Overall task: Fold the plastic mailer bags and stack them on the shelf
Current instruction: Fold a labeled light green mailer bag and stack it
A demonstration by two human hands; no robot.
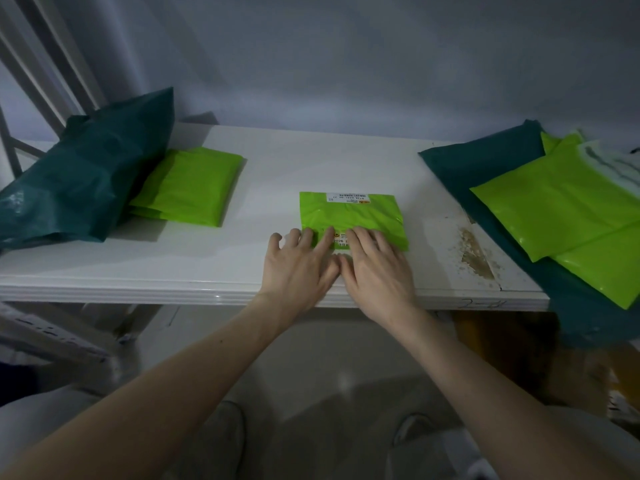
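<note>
we see a white shelf [242,265] set against a pale wall. a lime-green mailer bag [349,214], already folded over, lies flat near the middle of the shelf, close to its front edge. a white label with a barcode [348,197] runs along the bag's far edge, and a second printed patch shows at its near edge, partly under the fingers.

both hands rest on the near edge of this bag. the left hand [299,268] lies palm down with fingers straight and spread, its fingertips pressing the bag's near left corner; its grip is open and holds nothing. the right hand [375,271] lies palm down just beside it, fingers straight and pressing the bag's near right part; its grip is likewise open. the thumbs of the two hands touch or nearly touch at the shelf surface.

on the left side of the shelf lies a stack of folded green bags [188,187], well apart from the hands, partly tucked under a large dark teal bag [83,174]. on the right side, several unfolded lime-green bags [561,209] lie overlapping on another dark teal bag [485,161], which hangs over the shelf's right end. a brown worn patch [476,254] marks the shelf surface near the right front.
</note>
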